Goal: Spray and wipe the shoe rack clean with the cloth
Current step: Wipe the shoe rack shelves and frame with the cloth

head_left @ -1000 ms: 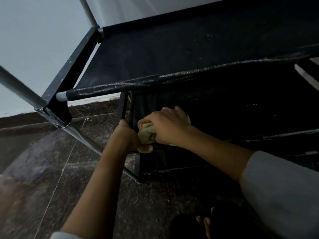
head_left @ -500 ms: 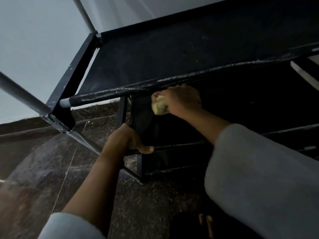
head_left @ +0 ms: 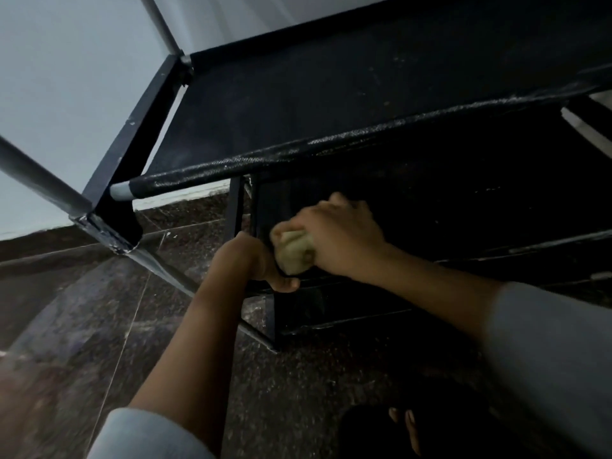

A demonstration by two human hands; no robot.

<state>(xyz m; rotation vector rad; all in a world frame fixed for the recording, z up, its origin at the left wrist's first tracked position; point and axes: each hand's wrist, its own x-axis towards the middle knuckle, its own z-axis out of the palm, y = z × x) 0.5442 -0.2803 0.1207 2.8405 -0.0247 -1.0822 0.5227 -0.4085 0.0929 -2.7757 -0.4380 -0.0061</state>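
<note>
Wiping is the step in hand: at frame centre the right hand (head_left: 341, 236), fingers curled round the balled cloth (head_left: 294, 251), presses it to the shoe rack (head_left: 331, 94) while the left hand (head_left: 255, 263) grips a lower bar, so next comes another firm stroke, I judge.

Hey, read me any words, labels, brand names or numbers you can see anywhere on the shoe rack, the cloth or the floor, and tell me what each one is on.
None: no readable text in this view.
The shoe rack shows only black fabric with pale dust and scuffs.
The cloth, bunched in the right hand, bears no print.
The left hand holds a frame bar, which carries no label.
</note>
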